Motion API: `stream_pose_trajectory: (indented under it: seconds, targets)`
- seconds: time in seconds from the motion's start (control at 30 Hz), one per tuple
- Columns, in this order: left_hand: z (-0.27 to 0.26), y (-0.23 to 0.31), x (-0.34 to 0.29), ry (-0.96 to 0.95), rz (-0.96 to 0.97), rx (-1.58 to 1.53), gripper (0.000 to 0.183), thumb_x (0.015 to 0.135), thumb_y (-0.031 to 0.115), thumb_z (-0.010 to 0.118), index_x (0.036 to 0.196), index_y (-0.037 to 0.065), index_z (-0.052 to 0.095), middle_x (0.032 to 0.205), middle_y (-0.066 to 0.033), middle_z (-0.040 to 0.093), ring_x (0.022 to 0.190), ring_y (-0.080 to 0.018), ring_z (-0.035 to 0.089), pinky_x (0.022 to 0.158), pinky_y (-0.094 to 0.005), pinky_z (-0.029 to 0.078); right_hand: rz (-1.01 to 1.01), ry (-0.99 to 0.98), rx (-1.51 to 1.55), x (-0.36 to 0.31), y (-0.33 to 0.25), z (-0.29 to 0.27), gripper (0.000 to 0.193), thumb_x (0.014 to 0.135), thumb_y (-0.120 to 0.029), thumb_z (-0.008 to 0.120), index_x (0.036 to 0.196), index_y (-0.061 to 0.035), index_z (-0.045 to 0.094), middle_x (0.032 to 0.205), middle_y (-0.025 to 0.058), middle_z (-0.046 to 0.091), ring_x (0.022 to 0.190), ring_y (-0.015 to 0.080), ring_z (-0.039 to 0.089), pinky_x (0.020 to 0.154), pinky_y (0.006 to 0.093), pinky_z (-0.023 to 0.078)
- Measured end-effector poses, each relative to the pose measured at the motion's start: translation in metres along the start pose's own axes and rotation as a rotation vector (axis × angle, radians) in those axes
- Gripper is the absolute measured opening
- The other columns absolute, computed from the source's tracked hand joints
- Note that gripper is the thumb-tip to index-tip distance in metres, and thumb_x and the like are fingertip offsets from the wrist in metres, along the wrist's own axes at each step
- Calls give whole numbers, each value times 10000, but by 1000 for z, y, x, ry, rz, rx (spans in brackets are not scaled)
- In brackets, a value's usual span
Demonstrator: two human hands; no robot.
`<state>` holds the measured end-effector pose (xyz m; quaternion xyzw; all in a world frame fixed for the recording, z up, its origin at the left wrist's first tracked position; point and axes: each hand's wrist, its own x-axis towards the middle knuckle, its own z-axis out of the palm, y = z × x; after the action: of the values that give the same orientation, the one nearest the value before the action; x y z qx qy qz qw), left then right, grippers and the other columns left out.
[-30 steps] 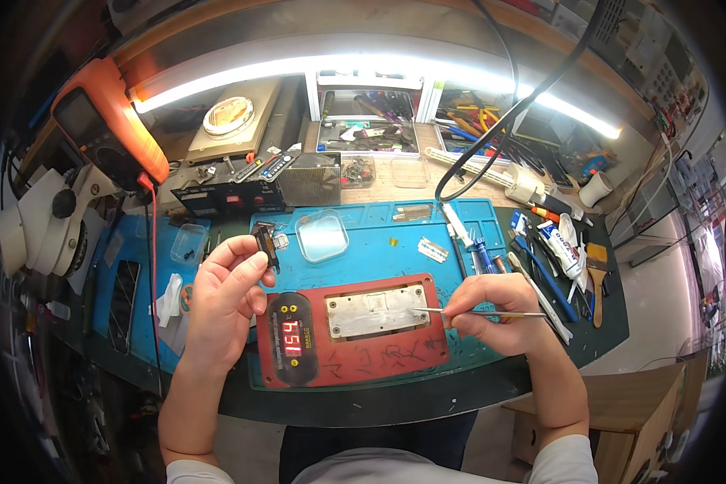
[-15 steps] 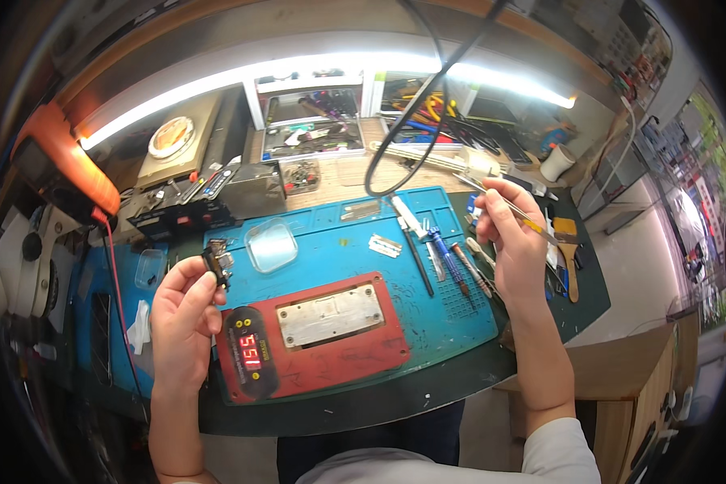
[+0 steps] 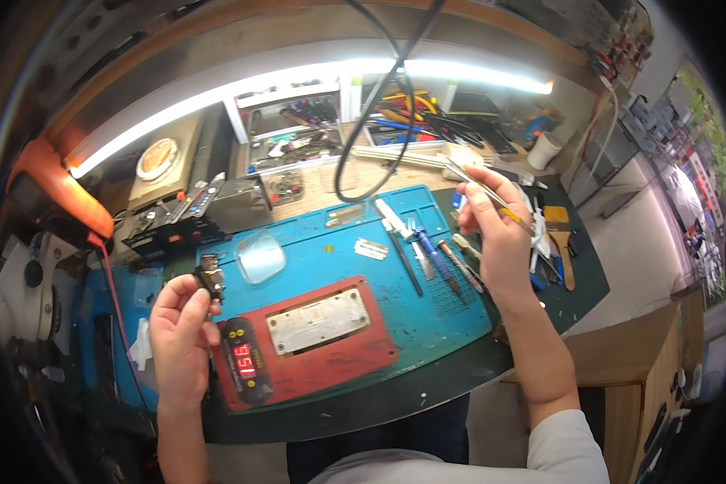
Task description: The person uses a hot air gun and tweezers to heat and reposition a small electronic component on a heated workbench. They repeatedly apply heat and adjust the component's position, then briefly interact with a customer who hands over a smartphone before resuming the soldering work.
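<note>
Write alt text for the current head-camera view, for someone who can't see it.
A person's left hand holds a small dark part while the right hand holds a slim metal tool. Between the hands, a red-framed device with a pale metal plate and a lit display lies on a blue mat.

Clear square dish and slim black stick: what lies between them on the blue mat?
The head view shows a small yellowish piece, then flat silvery strips, from the clear square dish to the slim black stick.
</note>
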<state>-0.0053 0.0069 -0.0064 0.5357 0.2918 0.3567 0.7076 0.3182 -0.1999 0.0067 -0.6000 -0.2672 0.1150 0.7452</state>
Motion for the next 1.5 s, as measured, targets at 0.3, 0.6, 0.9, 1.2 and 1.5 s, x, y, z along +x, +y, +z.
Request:
stream_pose_trajectory:
  seconds: [0.3, 0.6, 0.9, 1.2, 1.5]
  targets:
    - [21, -6, -13, -36, 266, 247, 200, 973, -69, 622, 1159, -7, 581, 1089, -76, 620, 849, -77, 634, 627, -203, 548, -38, -7, -92, -2, 3, -2, 294, 1039, -102, 612, 1300, 32, 634, 930, 39, 684, 725, 46, 580, 651, 207, 469]
    - [30, -10, -21, -41, 613, 659, 201, 894, -114, 708, 1050, 11, 685, 1037, -81, 660, 834, -103, 651, 618, -219, 517, -52, -32, -82, -1, 7, -5, 287, 1038, -99, 612, 1293, 27, 642, 964, 52, 692, 724, 45, 582, 642, 206, 465]
    - [41, -6, -67, -225, 1238, 1306, 390, 727, -62, 787, 1103, 27, 733, 1003, -85, 664, 836, -232, 673, 655, -319, 578, -46, -92, -90, -5, 5, -5, 316, 1050, -126, 605, 1322, 34, 620, 1052, 69, 697, 719, 39, 568, 625, 195, 462]
    - [55, -14, -72, -215, 1202, 1330, 408, 705, -112, 787, 1091, 4, 724, 991, -90, 655, 825, -239, 664, 642, -326, 574, -47, -97, -57, -9, 5, 1, 281, 1021, -97, 654, 1274, 25, 659, 900, 11, 685, 692, 25, 580, 606, 191, 474]
    - [56, -14, -75, -171, 1197, 1463, 335, 731, 8, 766, 1065, 46, 763, 1002, -42, 661, 844, -180, 664, 642, -283, 554, -64, -136, -83, -12, 4, 3, 287, 1017, -89, 656, 1271, 46, 655, 880, 26, 688, 684, 26, 564, 602, 185, 452]
